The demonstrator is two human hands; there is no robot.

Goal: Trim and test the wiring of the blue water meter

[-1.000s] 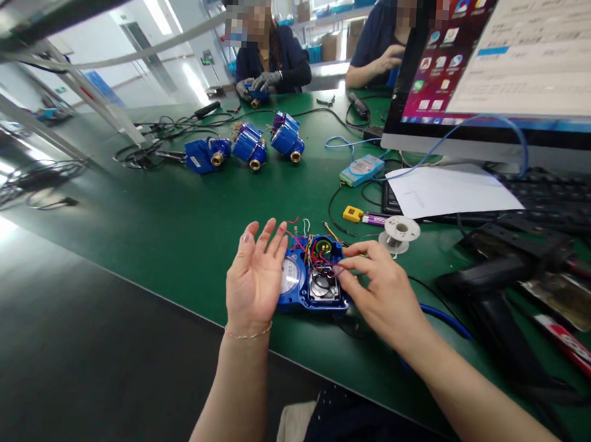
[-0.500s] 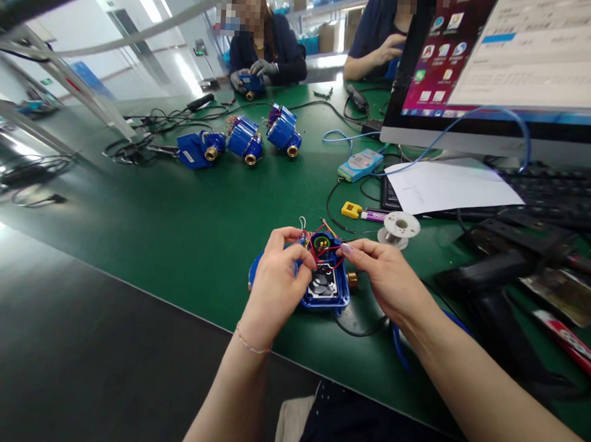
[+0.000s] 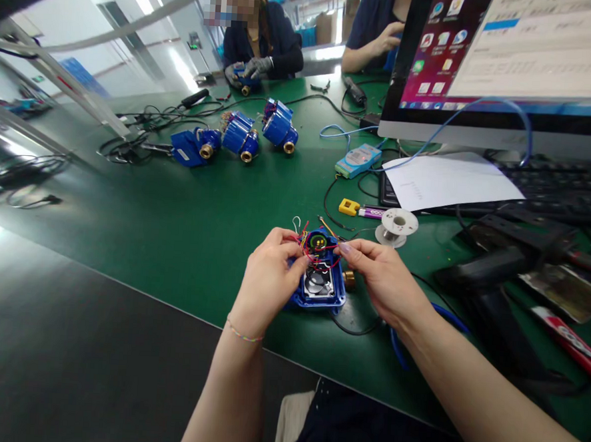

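Observation:
A blue water meter (image 3: 341, 302) lies open on the green table, with a brass threaded end on its right side. Inside the housing are a grey-and-black part and, above it, a round recess with a green board. Thin red wires (image 3: 333, 266) loop out over it, beside yellow and white ones. My left hand (image 3: 268, 273) is closed at the left edge of the housing, thumb and fingers pinching wires. My right hand (image 3: 381, 271) pinches a red wire between thumb and forefinger at the upper right corner.
Three more blue meters (image 3: 240, 137) stand farther back. To the right are a solder spool (image 3: 398, 226), a yellow block (image 3: 349, 207), a light-blue box (image 3: 358, 160), paper (image 3: 443, 180), a keyboard, a monitor and a black scanner (image 3: 491, 293). Two people sit across the table.
The view has shifted slightly. My left fingers have moved a little on the wires, and the red loop now hangs lower over the housing. My right hand keeps its pinch.

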